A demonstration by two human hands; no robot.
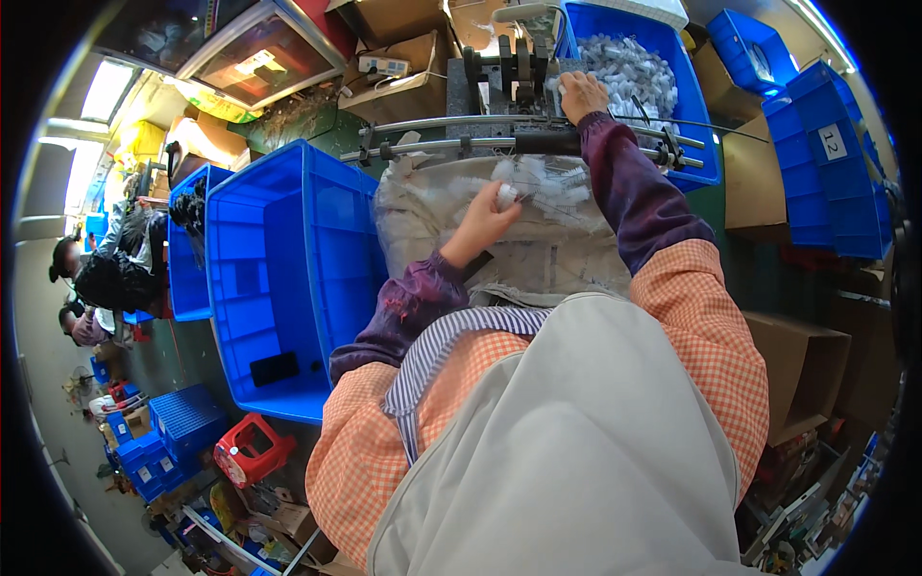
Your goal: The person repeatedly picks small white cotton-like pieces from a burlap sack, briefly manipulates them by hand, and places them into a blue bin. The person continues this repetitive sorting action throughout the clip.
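My left hand (483, 225) is closed round a small white ribbed plastic piece (505, 196), above the cloth-and-plastic-covered work surface (562, 257). Several similar translucent white pieces (552, 182) lie loose just beyond it. Farther forward, my right hand (582, 96) is at the right side of a dark metal machine (519, 77), its fingers curled; whatever lies in them is hidden. Beside that hand, a blue bin (693, 96) holds a heap of small clear-white plastic pieces (629, 72).
Metal rails (437, 147) cross in front of the machine. At my left stands a large blue crate (322, 259) with a dark flat object (275, 370) inside. A red stool (254, 451) is behind it. Blue crates (831, 168) and a cardboard box (797, 370) are at right. People sit far left.
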